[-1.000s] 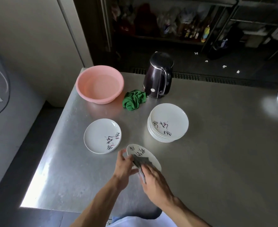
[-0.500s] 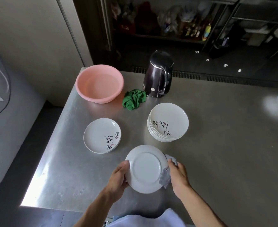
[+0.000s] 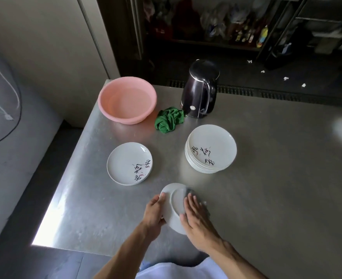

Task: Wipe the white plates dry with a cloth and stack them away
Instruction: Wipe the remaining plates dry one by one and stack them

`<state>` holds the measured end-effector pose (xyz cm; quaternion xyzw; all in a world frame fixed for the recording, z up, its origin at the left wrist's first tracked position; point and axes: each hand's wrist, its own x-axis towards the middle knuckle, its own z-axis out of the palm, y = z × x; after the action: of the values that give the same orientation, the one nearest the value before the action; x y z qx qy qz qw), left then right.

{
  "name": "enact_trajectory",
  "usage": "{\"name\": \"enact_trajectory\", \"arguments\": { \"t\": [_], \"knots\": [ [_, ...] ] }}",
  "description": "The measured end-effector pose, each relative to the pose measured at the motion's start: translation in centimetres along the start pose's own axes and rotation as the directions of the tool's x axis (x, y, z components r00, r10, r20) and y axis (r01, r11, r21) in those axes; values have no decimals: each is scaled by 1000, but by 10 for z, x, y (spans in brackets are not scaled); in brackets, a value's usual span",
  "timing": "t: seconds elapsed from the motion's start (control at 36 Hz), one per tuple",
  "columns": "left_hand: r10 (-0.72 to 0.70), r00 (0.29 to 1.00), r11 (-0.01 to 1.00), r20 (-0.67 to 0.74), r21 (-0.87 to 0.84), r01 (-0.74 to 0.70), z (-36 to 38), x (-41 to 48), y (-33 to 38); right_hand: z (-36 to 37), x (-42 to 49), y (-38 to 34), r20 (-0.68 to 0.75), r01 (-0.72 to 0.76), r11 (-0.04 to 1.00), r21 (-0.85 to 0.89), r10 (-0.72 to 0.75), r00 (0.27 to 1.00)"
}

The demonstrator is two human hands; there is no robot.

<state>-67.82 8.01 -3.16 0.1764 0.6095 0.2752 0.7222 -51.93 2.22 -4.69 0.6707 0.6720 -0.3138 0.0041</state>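
One plate [image 3: 173, 213] is mid-wipe: your left hand [image 3: 153, 215] grips its rim, your right hand [image 3: 199, 220] presses the cloth [image 3: 190, 191] on its underside, fingers [image 3: 192, 202] straight. The stack [image 3: 211, 148] probably awaits drying.

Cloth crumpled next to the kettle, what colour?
The cloth is plain green, no pattern visible. The head view shows it best.

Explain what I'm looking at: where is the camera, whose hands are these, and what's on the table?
No machine here: a person wears a camera on the head, looking down at their hands. The left hand grips a white plate by its rim, underside showing. The right hand presses flat on it; a grey cloth peeks out, blurred, beyond its fingertips. On the steel table stand a pink basin, a green rag, a black kettle, a tall plate stack and a low plate pile left of it.
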Motion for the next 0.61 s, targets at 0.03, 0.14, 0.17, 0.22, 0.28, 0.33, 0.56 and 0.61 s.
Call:
{"name": "enact_trajectory", "arguments": {
  "t": [0.03,0.14,0.17,0.22,0.28,0.33,0.56,0.61],
  "knots": [
    [-2,1000,1000,-16,-1,2,-1,1,1,3,-5,5,14,60,998,-10,-60,998],
    [-7,998,1000,-65,-1,7,-5,6,3,8,-19,20,44,158,987,35,-160,986],
    [-8,998,1000,-68,-3,7,-5,5,2,8,-20,21,52,154,988,18,-155,987],
    [-4,998,1000,-60,-5,4,-4,2,1,8,-17,22,51,65,998,-20,-63,997],
    [7,1000,1000,-30,21,-6,-1,0,-1,4,-4,11,44,-113,994,17,112,993],
    [20,1000,998,9,52,-20,4,-1,-3,-3,12,-7,46,-232,970,75,229,972],
    [18,1000,998,-3,-56,-18,2,4,5,-7,6,-29,-59,179,978,108,-173,983],
    [26,1000,998,-1,-58,-26,-5,5,6,-4,-3,-17,-17,260,961,96,-260,965]
  ]
}}
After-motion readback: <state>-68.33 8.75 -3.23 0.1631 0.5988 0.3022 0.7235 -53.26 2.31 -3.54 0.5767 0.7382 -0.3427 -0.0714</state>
